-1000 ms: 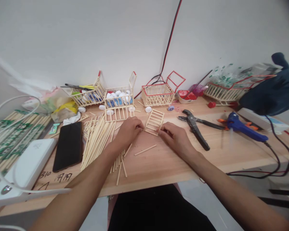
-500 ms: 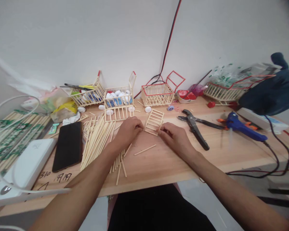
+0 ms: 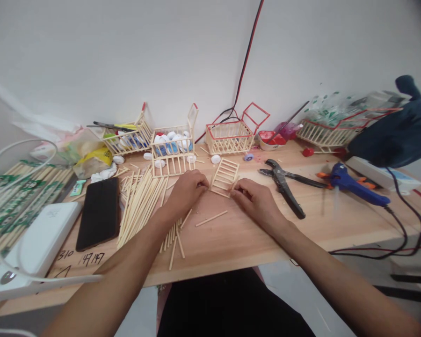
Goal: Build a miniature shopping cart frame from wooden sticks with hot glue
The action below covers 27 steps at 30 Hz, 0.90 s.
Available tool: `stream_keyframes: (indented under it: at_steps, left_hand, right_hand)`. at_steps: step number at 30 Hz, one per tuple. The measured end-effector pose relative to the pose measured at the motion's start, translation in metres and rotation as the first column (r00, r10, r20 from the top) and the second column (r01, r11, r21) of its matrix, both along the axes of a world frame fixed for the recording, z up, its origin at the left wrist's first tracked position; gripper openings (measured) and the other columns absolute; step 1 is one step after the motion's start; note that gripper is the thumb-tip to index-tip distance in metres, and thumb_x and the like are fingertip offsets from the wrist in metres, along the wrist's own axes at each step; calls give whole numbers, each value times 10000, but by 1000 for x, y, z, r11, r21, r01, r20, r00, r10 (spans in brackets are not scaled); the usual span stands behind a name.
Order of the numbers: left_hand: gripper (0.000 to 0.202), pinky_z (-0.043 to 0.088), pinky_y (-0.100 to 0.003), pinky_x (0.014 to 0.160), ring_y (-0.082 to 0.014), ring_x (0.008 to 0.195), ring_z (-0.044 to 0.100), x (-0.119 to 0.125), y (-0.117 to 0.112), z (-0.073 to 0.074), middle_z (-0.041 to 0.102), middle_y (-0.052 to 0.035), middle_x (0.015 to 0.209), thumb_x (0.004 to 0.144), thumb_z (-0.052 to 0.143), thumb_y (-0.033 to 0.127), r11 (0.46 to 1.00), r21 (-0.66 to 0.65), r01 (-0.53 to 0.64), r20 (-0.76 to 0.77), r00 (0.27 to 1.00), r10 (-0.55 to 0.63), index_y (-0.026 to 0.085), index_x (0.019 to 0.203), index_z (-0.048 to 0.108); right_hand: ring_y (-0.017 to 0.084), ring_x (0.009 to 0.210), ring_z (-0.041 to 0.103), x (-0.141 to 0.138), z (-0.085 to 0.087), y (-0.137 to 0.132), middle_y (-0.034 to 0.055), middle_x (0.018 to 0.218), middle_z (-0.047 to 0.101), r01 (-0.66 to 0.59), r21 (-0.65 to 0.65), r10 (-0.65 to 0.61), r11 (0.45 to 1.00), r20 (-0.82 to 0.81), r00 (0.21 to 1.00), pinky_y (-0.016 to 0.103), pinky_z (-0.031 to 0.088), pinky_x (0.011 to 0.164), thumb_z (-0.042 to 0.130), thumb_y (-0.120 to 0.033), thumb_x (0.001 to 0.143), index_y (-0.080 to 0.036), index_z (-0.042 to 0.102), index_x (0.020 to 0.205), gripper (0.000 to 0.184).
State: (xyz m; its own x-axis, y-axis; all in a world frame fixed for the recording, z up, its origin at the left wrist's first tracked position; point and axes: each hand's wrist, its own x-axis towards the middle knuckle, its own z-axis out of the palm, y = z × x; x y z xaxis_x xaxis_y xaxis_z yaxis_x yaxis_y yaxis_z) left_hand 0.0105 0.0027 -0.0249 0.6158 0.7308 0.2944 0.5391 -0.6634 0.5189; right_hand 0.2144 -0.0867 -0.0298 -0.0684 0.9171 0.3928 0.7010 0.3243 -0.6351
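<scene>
A small ladder-like panel of thin wooden sticks point(image 3: 225, 177) lies flat on the wooden table point(image 3: 238, 234). My left hand point(image 3: 186, 192) pinches its near left corner with curled fingers. My right hand point(image 3: 254, 200) pinches its near right corner in the same way. A loose pile of long sticks point(image 3: 140, 203) lies just left of my left hand. One short stick point(image 3: 211, 218) rests on the table between my wrists.
Black pliers point(image 3: 284, 186) and a blue glue gun point(image 3: 354, 187) with its cord lie to the right. Several stick baskets point(image 3: 228, 135) stand along the wall, some holding bottle caps. A black phone point(image 3: 98, 213), a white box point(image 3: 42, 236) and packed sticks point(image 3: 14, 192) are at the left.
</scene>
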Motion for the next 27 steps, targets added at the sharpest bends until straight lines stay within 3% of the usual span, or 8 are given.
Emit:
stream_keyframes:
  at_steps: [27]
  left_hand:
    - [145, 437, -303, 772, -169, 812, 580, 0, 1, -1, 649, -28, 800, 780, 574, 56, 1000, 3, 2, -7, 1000, -2, 163, 731, 658]
  right_hand:
    - [132, 662, 491, 0, 0, 1, -3, 729, 575, -32, 5, 32, 999, -14, 999, 257, 350, 610, 550, -170, 872, -195, 602, 781, 108]
